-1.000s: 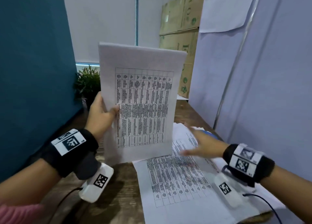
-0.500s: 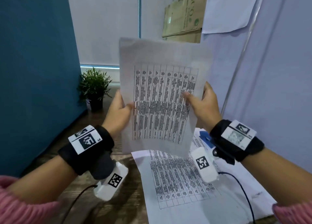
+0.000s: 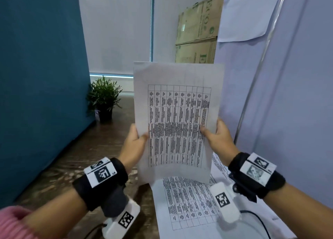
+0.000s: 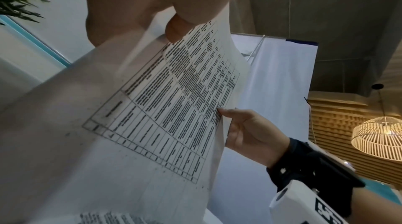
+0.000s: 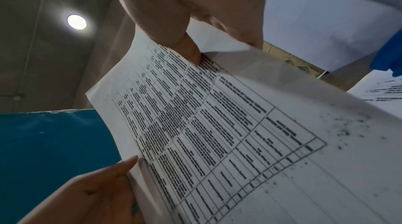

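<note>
A thin stack of white sheets printed with a table (image 3: 177,123) stands upright in the air above the desk, its printed side toward me. My left hand (image 3: 135,143) pinches its left edge, thumb on the front and fingers behind. My right hand (image 3: 217,138) pinches the right edge the same way. The left wrist view shows the sheets (image 4: 169,104) from below with the right hand (image 4: 245,133) on their far edge. From the right wrist I see the sheets (image 5: 217,124) with the left hand (image 5: 104,186) at their other side.
More printed sheets (image 3: 189,202) lie flat on the wooden desk (image 3: 86,148) under my hands. A small potted plant (image 3: 103,98) stands at the back left beside a teal partition (image 3: 39,76). Cardboard boxes (image 3: 196,31) lean at the back; a pale panel (image 3: 288,94) closes the right side.
My right hand rose from the sheets on the desk and took the right edge of the held stack. The stack shifted right and now stands straight between both hands.
</note>
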### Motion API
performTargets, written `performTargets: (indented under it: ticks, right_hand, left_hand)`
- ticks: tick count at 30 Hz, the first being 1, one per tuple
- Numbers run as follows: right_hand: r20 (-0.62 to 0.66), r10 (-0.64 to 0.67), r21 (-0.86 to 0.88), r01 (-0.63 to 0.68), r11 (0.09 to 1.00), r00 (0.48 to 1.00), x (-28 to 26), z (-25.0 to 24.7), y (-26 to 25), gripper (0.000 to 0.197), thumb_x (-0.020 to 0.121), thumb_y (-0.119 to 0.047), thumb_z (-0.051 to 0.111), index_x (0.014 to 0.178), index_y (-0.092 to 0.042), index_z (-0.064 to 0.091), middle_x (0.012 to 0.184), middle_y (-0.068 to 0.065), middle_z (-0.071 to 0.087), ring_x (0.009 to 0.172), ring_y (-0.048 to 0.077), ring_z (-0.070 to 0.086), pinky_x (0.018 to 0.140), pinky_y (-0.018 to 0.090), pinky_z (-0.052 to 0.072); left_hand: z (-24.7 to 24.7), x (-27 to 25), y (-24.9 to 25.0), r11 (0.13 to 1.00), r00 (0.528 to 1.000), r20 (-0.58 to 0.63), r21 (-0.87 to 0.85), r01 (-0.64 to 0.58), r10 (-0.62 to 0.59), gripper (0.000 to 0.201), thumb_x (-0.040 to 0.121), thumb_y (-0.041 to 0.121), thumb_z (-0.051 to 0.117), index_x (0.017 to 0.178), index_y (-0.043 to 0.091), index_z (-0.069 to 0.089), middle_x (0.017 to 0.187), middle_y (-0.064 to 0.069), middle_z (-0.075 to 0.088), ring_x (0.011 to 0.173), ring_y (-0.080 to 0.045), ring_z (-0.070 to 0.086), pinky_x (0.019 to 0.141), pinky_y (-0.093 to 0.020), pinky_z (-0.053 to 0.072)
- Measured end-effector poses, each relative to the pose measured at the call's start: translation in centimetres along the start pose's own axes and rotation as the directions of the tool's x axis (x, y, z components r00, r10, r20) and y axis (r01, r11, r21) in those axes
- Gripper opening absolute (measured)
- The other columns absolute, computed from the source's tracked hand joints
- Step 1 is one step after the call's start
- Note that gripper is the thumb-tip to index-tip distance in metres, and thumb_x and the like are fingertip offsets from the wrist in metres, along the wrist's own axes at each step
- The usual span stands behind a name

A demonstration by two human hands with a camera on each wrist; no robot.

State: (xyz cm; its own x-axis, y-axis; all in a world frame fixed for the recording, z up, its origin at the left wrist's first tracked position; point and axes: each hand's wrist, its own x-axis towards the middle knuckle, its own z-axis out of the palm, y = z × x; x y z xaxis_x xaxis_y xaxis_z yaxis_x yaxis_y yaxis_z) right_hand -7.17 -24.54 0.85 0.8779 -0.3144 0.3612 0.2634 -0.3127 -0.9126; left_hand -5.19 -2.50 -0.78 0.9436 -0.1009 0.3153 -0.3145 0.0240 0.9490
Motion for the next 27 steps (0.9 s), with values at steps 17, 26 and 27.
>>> performTargets:
  ticks: [17, 26, 27]
  right_hand:
    - [0.040, 0.098, -0.125, -0.092, 0.988, 0.994, 4.5, -4.5, -0.2, 0.013, 0.093, -0.013, 0.044, 0.090, -0.018, 0.055, 0.087, 0.003, 0.058, 0.077, 0.015, 0.053, 0.067, 0.026, 0.041]
    - [0.089, 0.462, -0.936, -0.084, 0.341, 0.883, 7.4, -4.9, 6.8, 0.027, 0.083, -0.028, 0.060, 0.072, -0.005, 0.052, 0.082, 0.011, 0.057, 0.077, 0.028, 0.057, 0.066, 0.030, 0.044]
    - [0.104, 0.471, -0.945, -0.061, 0.322, 0.876, 7.5, -4.8, 7.4, 0.027, 0.082, -0.030, 0.061, 0.081, -0.003, 0.057, 0.085, 0.010, 0.059, 0.081, 0.028, 0.059, 0.070, 0.030, 0.047]
  left_hand:
    - [0.8, 2.7, 4.4, 0.979, 0.981, -0.059, -0.072, -0.190, 0.186, 0.029, 0.096, 0.003, 0.044, 0.122, 0.016, 0.047, 0.103, 0.012, 0.061, 0.095, -0.001, 0.059, 0.078, -0.020, 0.050]
    - [0.9, 3.1, 4.1, 0.979, 0.982, -0.018, -0.075, -0.187, 0.186, 0.036, 0.096, 0.002, 0.043, 0.131, 0.011, 0.046, 0.105, 0.013, 0.062, 0.092, 0.001, 0.062, 0.071, -0.016, 0.053]
    - [0.8, 3.1, 4.1, 0.979, 0.982, -0.012, -0.076, -0.188, 0.187, 0.037, 0.096, 0.002, 0.043, 0.132, 0.012, 0.046, 0.107, 0.012, 0.062, 0.097, -0.002, 0.060, 0.074, -0.019, 0.052]
